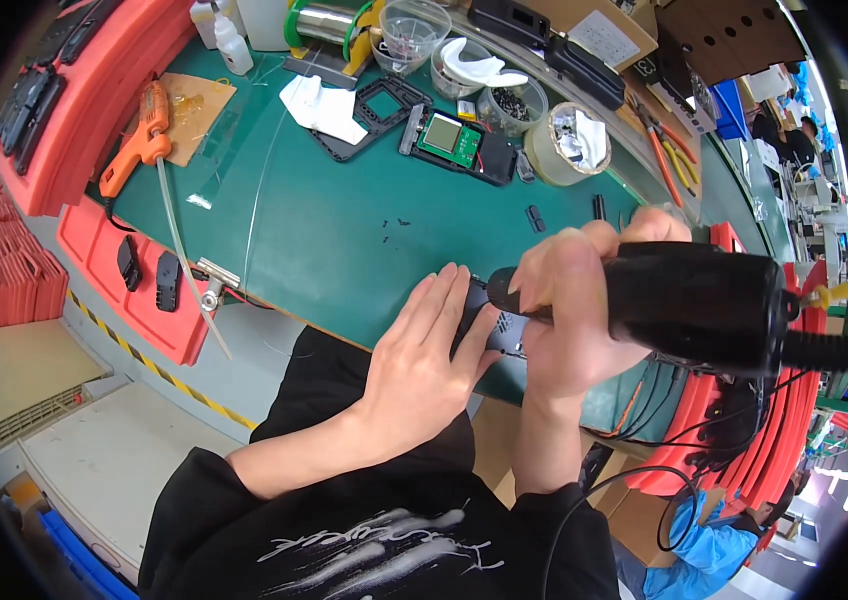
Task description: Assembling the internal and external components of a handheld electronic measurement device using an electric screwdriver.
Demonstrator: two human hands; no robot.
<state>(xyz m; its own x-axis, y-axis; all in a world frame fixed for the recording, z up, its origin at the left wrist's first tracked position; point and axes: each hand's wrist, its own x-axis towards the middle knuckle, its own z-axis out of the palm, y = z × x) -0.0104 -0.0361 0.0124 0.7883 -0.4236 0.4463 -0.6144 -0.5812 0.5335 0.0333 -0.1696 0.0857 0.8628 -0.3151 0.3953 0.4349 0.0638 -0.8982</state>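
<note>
My right hand (576, 310) is wrapped round a black electric screwdriver (699, 305), its body stretching to the right and its tip end hidden beside my fingers. Under it, at the bench's near edge, lies a dark grey plastic casing (507, 326) with small slots, mostly covered by my hands. My left hand (422, 340) rests on the casing's left side with its fingers stretched out. Some tiny dark parts (402, 222) lie on the green mat (314, 250) beyond my hands. A small dark plastic piece (536, 218) sits farther right.
An opened device with a green circuit board (449, 140) lies at the back, beside tubs (512, 105) of small parts and a tape roll (566, 145). An orange glue gun (144, 140) is at left, pliers (659, 150) at right. Red trays (134, 285) flank the bench.
</note>
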